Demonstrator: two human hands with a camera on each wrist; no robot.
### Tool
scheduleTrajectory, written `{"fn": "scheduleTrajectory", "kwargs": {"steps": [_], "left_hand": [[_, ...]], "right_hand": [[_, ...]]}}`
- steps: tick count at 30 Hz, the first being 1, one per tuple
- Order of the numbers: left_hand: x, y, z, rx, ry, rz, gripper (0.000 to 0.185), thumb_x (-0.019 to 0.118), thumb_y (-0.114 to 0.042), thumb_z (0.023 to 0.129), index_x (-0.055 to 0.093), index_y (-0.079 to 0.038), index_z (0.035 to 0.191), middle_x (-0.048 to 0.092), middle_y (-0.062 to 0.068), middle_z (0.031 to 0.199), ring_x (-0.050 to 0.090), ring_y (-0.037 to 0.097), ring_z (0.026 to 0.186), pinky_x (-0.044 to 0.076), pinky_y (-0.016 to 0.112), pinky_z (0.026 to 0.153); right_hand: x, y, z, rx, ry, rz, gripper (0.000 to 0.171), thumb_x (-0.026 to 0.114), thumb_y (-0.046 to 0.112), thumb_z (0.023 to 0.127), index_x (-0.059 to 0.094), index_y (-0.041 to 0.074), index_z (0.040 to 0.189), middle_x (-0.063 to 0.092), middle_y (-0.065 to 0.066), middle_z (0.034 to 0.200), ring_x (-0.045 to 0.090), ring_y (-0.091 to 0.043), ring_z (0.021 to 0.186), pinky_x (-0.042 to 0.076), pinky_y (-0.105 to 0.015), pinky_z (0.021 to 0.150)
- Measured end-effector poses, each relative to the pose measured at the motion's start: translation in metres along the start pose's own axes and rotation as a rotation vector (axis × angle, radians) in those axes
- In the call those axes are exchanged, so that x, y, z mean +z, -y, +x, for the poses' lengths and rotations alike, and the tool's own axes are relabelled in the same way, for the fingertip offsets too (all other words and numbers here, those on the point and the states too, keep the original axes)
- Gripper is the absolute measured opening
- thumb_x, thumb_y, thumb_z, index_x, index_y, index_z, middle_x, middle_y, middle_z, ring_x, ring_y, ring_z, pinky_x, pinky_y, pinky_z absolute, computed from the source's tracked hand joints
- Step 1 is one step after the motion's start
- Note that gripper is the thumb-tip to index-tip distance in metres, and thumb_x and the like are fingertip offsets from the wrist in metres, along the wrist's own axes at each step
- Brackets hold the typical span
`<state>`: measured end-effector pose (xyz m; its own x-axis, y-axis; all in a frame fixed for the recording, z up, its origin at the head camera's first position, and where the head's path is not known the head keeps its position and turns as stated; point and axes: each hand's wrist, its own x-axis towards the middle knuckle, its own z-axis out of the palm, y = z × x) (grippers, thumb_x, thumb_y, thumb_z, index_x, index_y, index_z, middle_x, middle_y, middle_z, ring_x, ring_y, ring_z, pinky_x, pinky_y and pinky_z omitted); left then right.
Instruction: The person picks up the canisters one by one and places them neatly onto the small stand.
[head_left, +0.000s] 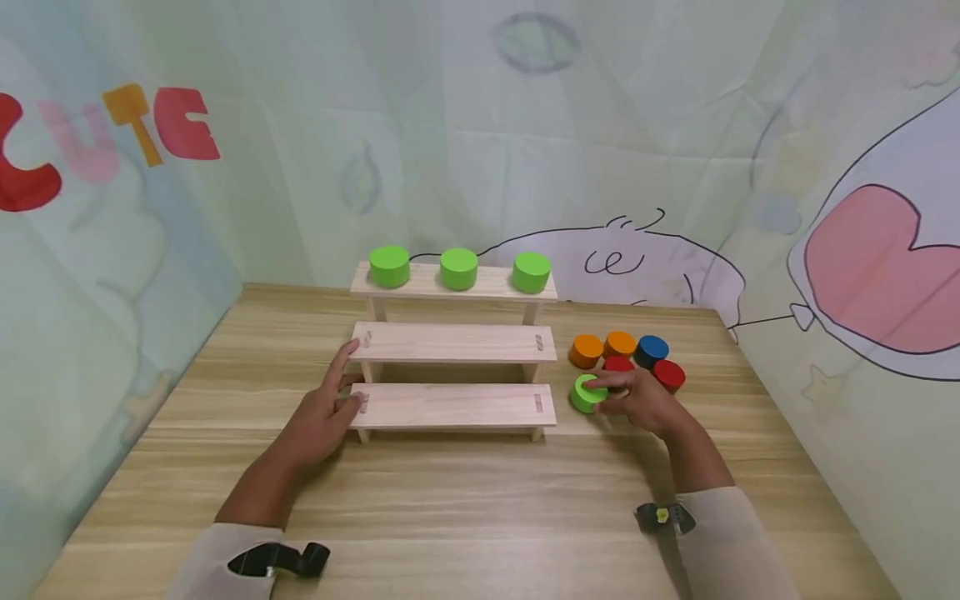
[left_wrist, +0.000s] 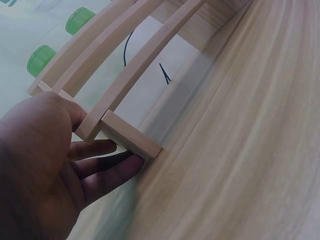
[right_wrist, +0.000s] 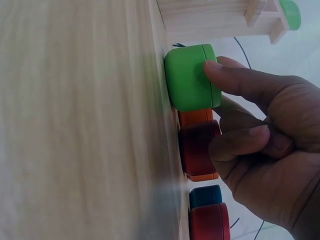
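A three-step wooden stand (head_left: 453,342) is on the table, with three green cylinders (head_left: 458,268) along its top step. My left hand (head_left: 341,392) lies flat at the stand's left end. In the left wrist view, the straight fingers (left_wrist: 107,172) touch the leg block (left_wrist: 131,134) under the lowest step. To the right of the stand, my right hand (head_left: 611,396) pinches a fourth green cylinder (head_left: 587,393) that is resting on the table. In the right wrist view, one finger (right_wrist: 240,82) lies across that green cylinder (right_wrist: 190,77) and the other fingers curl beside it.
Behind the held cylinder is a cluster of two orange cylinders (head_left: 586,351), a blue one (head_left: 651,350) and two red ones (head_left: 669,375). The wooden table (head_left: 480,500) is enclosed by printed fabric walls on the left, back and right. The stand's two lower steps are bare.
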<state>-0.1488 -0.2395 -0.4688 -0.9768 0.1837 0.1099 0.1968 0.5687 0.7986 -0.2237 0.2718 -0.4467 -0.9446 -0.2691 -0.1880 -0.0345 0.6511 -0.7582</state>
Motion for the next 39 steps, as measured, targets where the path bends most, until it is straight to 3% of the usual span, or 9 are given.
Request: {"fn": "scheduleTrajectory", "kwargs": {"steps": [2,9,12,17,21,24,27,34,39], "left_hand": [[-0.001,-0.001,0.0,0.002,-0.004,0.003,0.079,0.045,-0.016,0.115,0.0,-0.039,0.176,0.054,0.037,0.156,0.077,0.04,0.116,0.058,0.055,0.097],[-0.004,-0.003,-0.001,-0.004,0.013,-0.018,0.08,0.046,-0.015,0.114,0.0,-0.036,0.177,0.054,0.039,0.155,0.062,0.011,0.063,0.052,0.038,0.085],[-0.004,-0.002,-0.001,-0.001,0.004,-0.003,0.081,0.046,-0.015,0.115,0.0,-0.038,0.177,0.054,0.038,0.155,0.065,0.005,0.068,0.052,0.036,0.086],[-0.002,0.001,-0.001,0.003,0.004,-0.015,0.081,0.046,-0.015,0.114,0.0,-0.042,0.176,0.054,0.038,0.155,0.045,0.007,0.054,0.051,0.032,0.076],[0.001,0.002,-0.003,0.013,0.003,-0.02,0.081,0.046,-0.014,0.114,0.001,-0.039,0.177,0.053,0.039,0.155,0.078,0.03,0.089,0.059,0.043,0.085],[0.002,0.003,-0.003,0.015,-0.001,-0.009,0.08,0.046,-0.014,0.114,0.0,-0.037,0.177,0.052,0.04,0.156,0.072,0.051,0.125,0.058,0.058,0.099],[0.002,0.004,-0.003,0.007,-0.004,-0.005,0.08,0.046,-0.015,0.115,0.0,-0.039,0.177,0.052,0.039,0.157,0.07,0.053,0.128,0.056,0.063,0.102],[0.001,0.003,0.0,0.017,-0.004,0.009,0.081,0.047,-0.014,0.114,0.001,-0.038,0.177,0.056,0.038,0.154,0.075,0.021,0.085,0.055,0.034,0.086],[0.001,0.001,0.001,0.011,0.0,0.003,0.081,0.046,-0.015,0.114,0.0,-0.04,0.176,0.055,0.038,0.154,0.069,0.013,0.072,0.053,0.033,0.084]], "right_hand": [[0.001,0.001,0.001,-0.015,-0.003,-0.023,0.038,0.087,0.01,0.092,0.084,0.021,0.128,0.062,-0.014,0.159,0.047,-0.044,0.153,0.051,-0.023,0.085],[0.003,0.002,0.002,-0.019,-0.001,-0.055,0.037,0.087,0.01,0.092,0.084,0.022,0.127,0.063,-0.015,0.158,0.05,-0.046,0.153,0.056,-0.036,0.103],[0.003,0.005,0.002,-0.036,-0.01,-0.056,0.037,0.087,0.01,0.092,0.084,0.02,0.128,0.064,-0.016,0.157,0.053,-0.046,0.149,0.056,-0.047,0.108],[0.002,0.01,-0.001,-0.037,-0.04,-0.024,0.037,0.087,0.011,0.092,0.083,0.017,0.129,0.068,-0.017,0.153,0.057,-0.042,0.145,0.054,-0.053,0.112],[0.003,0.012,-0.003,-0.027,-0.049,-0.006,0.038,0.085,0.015,0.095,0.081,0.019,0.133,0.07,-0.015,0.15,0.058,-0.04,0.142,0.057,-0.05,0.112],[0.003,0.014,-0.005,-0.032,-0.069,0.002,0.039,0.084,0.017,0.097,0.08,0.019,0.136,0.069,-0.014,0.151,0.055,-0.04,0.147,0.054,-0.054,0.115],[0.004,0.017,-0.005,-0.045,-0.105,0.021,0.04,0.081,0.019,0.099,0.077,0.018,0.139,0.069,-0.013,0.152,0.052,-0.041,0.151,0.051,-0.058,0.118],[0.004,0.021,-0.007,-0.077,-0.211,0.083,0.043,0.078,0.015,0.102,0.073,0.01,0.144,0.059,-0.022,0.161,0.045,-0.047,0.158,0.039,-0.062,0.127],[0.006,0.026,-0.009,-0.139,-0.31,0.107,0.043,0.077,0.011,0.102,0.072,0.008,0.144,0.056,-0.024,0.162,0.042,-0.047,0.16,0.037,-0.062,0.128]]}}
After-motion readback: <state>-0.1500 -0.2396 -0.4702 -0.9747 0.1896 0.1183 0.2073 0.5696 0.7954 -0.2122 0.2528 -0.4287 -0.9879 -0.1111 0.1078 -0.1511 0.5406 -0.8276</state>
